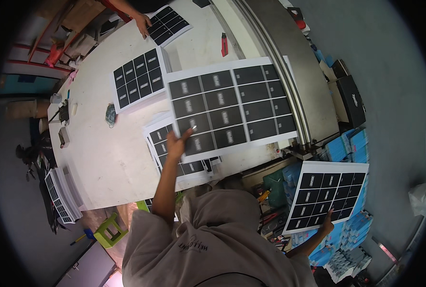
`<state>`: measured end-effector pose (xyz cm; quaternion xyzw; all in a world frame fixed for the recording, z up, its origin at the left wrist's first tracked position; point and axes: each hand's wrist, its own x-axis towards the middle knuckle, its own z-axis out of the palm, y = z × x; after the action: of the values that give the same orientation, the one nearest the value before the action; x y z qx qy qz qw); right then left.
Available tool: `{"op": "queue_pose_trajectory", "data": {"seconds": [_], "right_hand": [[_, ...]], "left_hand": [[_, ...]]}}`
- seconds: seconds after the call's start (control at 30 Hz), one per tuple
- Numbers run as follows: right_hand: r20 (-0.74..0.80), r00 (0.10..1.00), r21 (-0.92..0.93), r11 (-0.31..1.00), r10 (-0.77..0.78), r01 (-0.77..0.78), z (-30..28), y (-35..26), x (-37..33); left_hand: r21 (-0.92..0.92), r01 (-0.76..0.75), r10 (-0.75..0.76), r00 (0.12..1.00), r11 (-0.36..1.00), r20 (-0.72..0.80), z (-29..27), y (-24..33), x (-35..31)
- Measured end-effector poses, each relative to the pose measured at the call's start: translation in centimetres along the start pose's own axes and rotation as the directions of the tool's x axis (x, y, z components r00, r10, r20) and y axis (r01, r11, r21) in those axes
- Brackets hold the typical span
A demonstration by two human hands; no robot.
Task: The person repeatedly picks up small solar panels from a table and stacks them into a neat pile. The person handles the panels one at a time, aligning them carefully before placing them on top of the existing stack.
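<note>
My left hand (178,143) pinches the near left corner of a large white printed sheet (228,106), thumb on top. Rows of black rectangles cover this sheet; its far right part lies by the metal rails. Out to the right, my right hand (326,225) grips the lower edge of a second printed sheet (324,195), with a digit lying over its face. Under the left sheet, a loose pile of similar sheets (161,149) is partly hidden. A thick stack of printed sheets (137,80) stands farther left on the white table (103,177).
Across the table, another person's hand (142,25) touches a printed stack (169,26). A red utility knife (224,45) lies near the metal rails (289,86). Blue bundles (356,234) are piled at the right. A green stool (110,230) stands below the table's left edge.
</note>
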<state>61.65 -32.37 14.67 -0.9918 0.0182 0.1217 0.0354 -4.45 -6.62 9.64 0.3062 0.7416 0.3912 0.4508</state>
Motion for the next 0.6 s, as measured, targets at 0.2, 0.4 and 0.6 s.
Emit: {"op": "queue_pose_trajectory", "data": {"seconds": [0.2,0.4,0.6], "right_hand": [[-0.202,0.979,-0.228,0.97,0.039,-0.086,1.1,-0.6,1.0],[-0.559,0.803,0.294,0.857,-0.206,0.424,-1.5,4.1,4.4],[-0.857,0.509,0.359,0.611,-0.085,0.706,-14.3,0.5,6.8]], "left_hand": [[-0.088,-0.069,0.041,0.959,0.994,-0.282,-18.5,7.1,-10.3],[-0.138,-0.074,0.012,0.915,0.988,-0.404,-19.4,10.6,-15.7],[0.13,0.195,-0.18,0.976,0.972,-0.12,-15.7,-15.5,-2.6]]}}
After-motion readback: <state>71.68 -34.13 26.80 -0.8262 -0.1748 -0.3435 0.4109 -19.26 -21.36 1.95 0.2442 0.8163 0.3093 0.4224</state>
